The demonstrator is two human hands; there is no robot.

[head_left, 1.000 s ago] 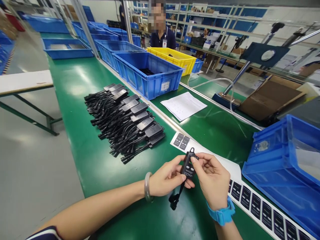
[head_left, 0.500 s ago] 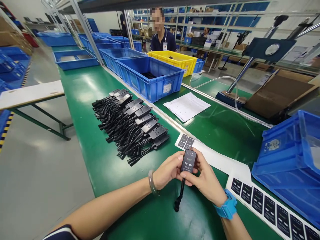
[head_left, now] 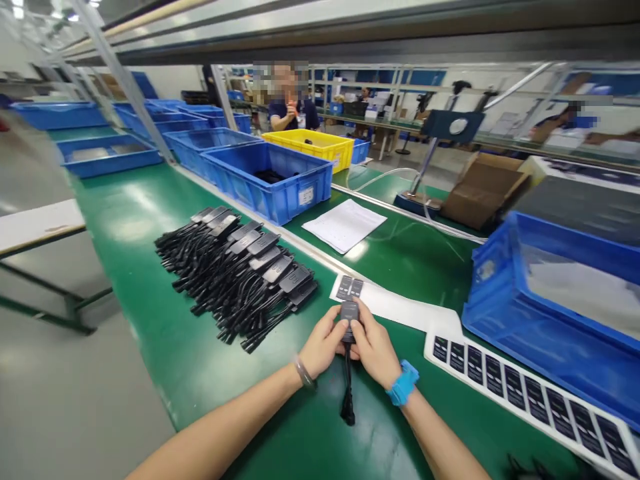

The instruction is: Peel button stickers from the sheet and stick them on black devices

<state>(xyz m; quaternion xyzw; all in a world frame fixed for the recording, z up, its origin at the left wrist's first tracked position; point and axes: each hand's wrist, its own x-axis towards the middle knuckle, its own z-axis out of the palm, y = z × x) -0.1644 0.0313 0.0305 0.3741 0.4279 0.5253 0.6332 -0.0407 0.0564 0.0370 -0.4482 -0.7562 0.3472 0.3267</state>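
Observation:
Between my hands is a small black controller box [head_left: 349, 312] with a dark printed label on its face and a short black cable [head_left: 348, 387] hanging towards me. My left hand [head_left: 323, 343] grips its left side, the thumb pressed on the label. On the other side my right hand [head_left: 374, 347] holds it the same way, thumb also on the face. Just beyond the box lies a white label strip [head_left: 395, 301] with two dark labels at its far end. A label sheet [head_left: 505, 380] bearing a row of several dark labels stretches off to the right.
Several black boxes with cables [head_left: 240, 267] lie in a row at left. Behind them stand a blue crate [head_left: 270, 190] and a yellow crate [head_left: 310, 148]. Papers [head_left: 345, 225] lie mid-table. A large blue bin [head_left: 545, 320] is at right. A person [head_left: 293, 110] is across the bench.
My thumbs have come together onto the box's face, where they were at its edges before. The camera view has tilted up and turned right. The person opposite now has a hand raised.

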